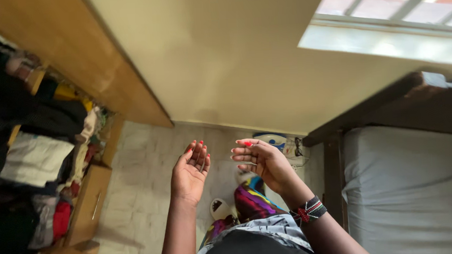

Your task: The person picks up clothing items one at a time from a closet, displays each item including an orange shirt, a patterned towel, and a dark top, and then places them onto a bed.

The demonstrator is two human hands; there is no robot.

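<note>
Left hand (189, 171): raised in front of the body, palm turned inward and up, fingers (200, 153) extended and close together, slightly curled. Empty; touches nothing. Nails painted red.

Right hand (262, 159): raised at about the same height, just beside the left hand with a gap between them. Palm faces the left hand, fingers loosely curled, thumb on top. Empty, no contact with any object. Beaded bracelet (308, 211), black with red and white, sits on the right wrist.

Below the hands: pale tiled floor (145, 179). Person wears a multicoloured striped garment (254, 201) over the legs and a light patterned top (274, 227). A white slipper (220, 208) shows on the floor by the legs. Nearest object beyond the right hand's fingertips: a blue-and-white flat item (274, 140) on the floor against the wall, kind not clear.

Left of frame: open wooden wardrobe (92, 203) with shelves crammed with folded and bundled clothes (34, 159), white, black, red and yellow pieces visible. Well apart from the left hand.

Right of frame: bed with a dark wooden frame (335, 159) and a grey mattress (412, 183), near the right forearm but not touched.

Back: cream wall (222, 59), and a window (396, 1) with bars at upper right, daylight coming in.
</note>
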